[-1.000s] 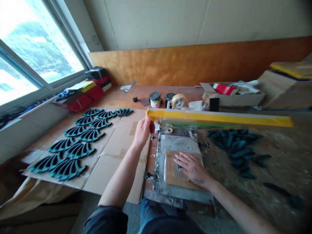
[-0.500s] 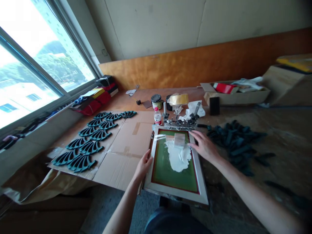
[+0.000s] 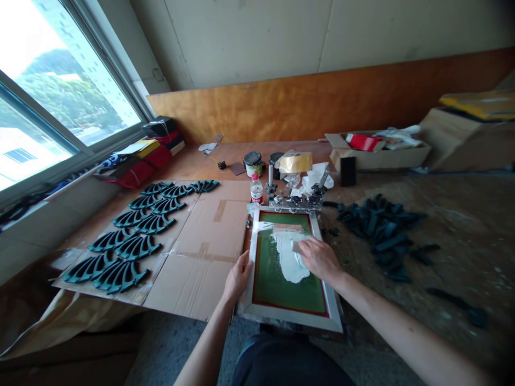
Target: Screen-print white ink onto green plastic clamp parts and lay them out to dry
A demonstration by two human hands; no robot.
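Note:
A screen printing frame [image 3: 293, 320] with a pale rim and green mesh [image 3: 267, 284] lies before me, its far end at a metal hinge clamp [image 3: 295, 201]. White paste [image 3: 290, 261] is spread over the middle and upper part of the mesh. My right hand [image 3: 323, 258] is closed on a small squeegee [image 3: 296, 247] at the right side of the paste. At the left rim of the frame, my left hand [image 3: 238, 275] is closed with its fingers on the edge. The hand itself hides the underside of the squeegee.
Fanned dark green strips [image 3: 132, 246] lie in rows on flat cardboard [image 3: 201, 230] at left. A heap of similar strips [image 3: 378, 228] is at right. Behind the frame stand a red-capped bottle [image 3: 256, 191], a jar [image 3: 253, 164] and a tape roll [image 3: 295, 162]. An open carton [image 3: 386, 159] sits behind.
My right hand has moved from the frame's upper right edge down and left over the mesh and taken hold of the squeegee. My left hand stays at the left rim. The view has shifted slightly.

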